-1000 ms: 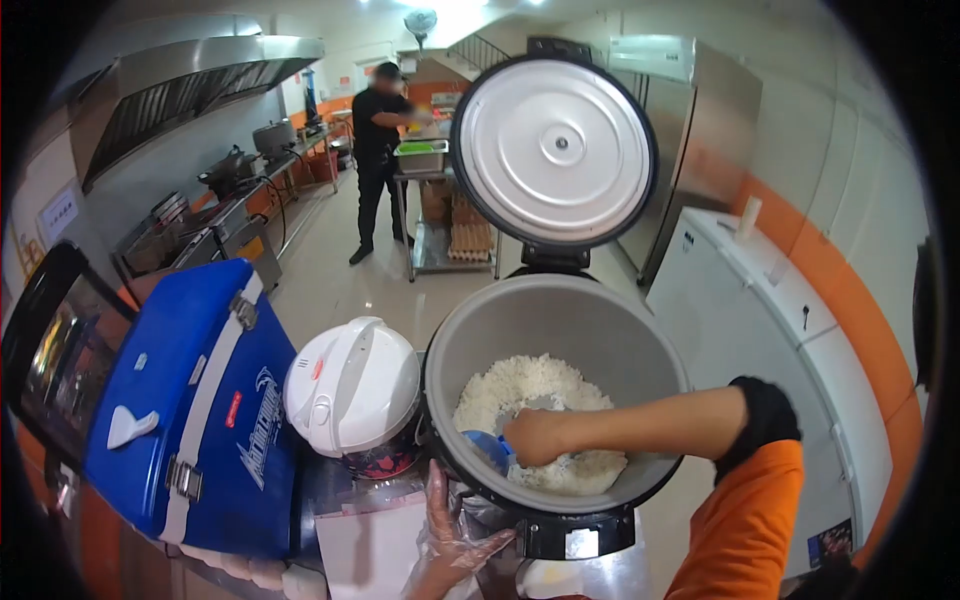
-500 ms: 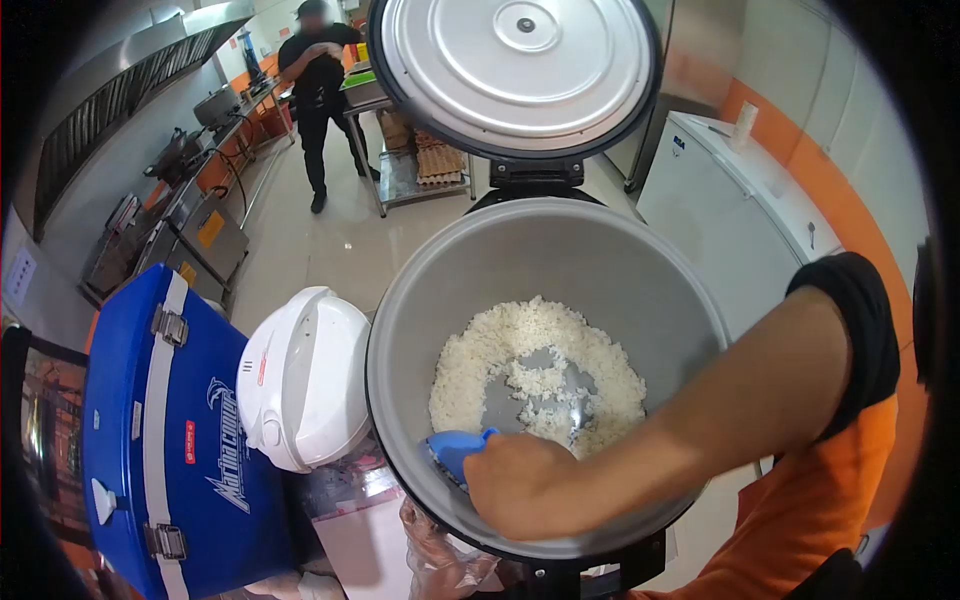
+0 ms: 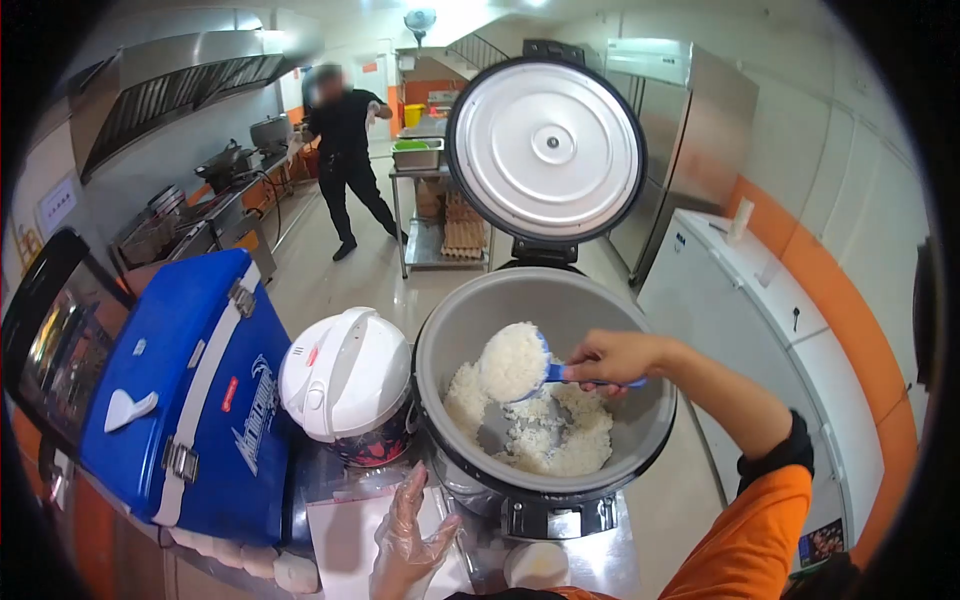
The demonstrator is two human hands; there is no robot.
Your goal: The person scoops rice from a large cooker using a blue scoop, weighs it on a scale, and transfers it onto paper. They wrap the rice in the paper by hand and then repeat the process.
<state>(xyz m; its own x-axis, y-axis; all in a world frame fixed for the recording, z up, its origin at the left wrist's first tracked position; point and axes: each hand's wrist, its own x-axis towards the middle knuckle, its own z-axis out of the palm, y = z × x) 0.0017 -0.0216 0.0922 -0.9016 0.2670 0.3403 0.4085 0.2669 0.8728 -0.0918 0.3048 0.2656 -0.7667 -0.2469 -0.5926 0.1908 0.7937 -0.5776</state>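
Right hand point(image 3: 612, 358) grasping blue rice paddle point(image 3: 560, 372), now lifted from the cooker pot point(image 3: 640, 440) heaped with rice point(image 3: 512, 360), gloved left hand point(image 3: 408, 530) still spread loose on the surface

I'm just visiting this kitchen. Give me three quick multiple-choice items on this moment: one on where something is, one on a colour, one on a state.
1. Where is the scoop of white rice?
A. raised over the big grey rice pot
B. on the floor
C. inside the blue cooler box

2. What colour is the rice paddle in the right hand?
A. red
B. blue
C. green

3. How is the round metal lid of the big cooker?
A. shut
B. lying on the counter
C. standing open

Answers: 1 A, the rice heap sits on the paddle above the pot's remaining rice. 2 B, its handle and blade show blue. 3 C, the lid stands upright behind the pot. The left hand, in a clear glove, rests open over white paper.
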